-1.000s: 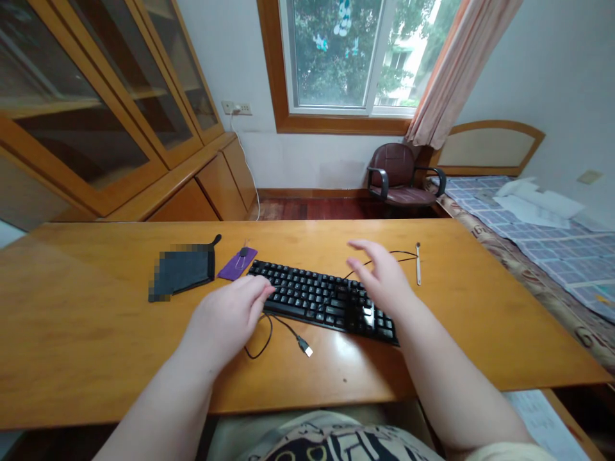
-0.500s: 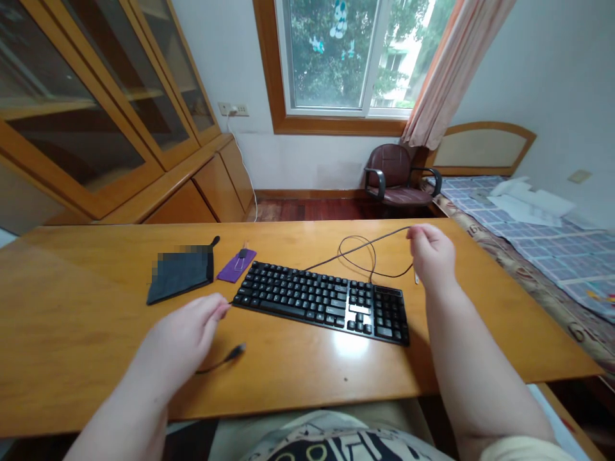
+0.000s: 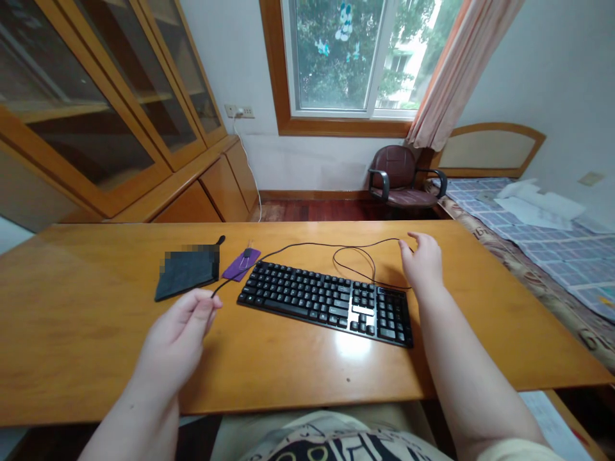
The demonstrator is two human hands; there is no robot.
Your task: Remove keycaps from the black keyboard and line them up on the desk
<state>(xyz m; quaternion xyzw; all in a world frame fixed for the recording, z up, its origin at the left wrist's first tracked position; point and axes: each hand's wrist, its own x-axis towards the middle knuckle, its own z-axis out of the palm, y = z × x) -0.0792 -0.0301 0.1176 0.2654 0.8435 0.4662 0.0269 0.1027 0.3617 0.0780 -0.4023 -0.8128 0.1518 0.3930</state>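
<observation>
A black keyboard (image 3: 327,301) lies at a slant on the wooden desk. Its thin black cable (image 3: 307,244) runs behind it, with a loose loop near the back right corner. To the left of the keyboard, my left hand (image 3: 185,326) pinches the cable between thumb and fingers just above the desk. Beyond the keyboard's right end is my right hand (image 3: 423,259), thumb and index finger parted, with the cable passing by the thumb. The cable's USB plug does not show now.
On the desk's left lie a dark pouch (image 3: 187,272), partly pixelated, and a purple cloth-like piece (image 3: 240,266) with a small black item on it. A brown armchair (image 3: 396,173) stands past the desk, a bed (image 3: 519,192) to the right, glass-door cabinets (image 3: 120,169) to the left.
My left hand has shifted slightly left and draws the cable across behind the keyboard. My right hand's fingers have parted from the cable. The USB plug near my left hand has gone from sight.
</observation>
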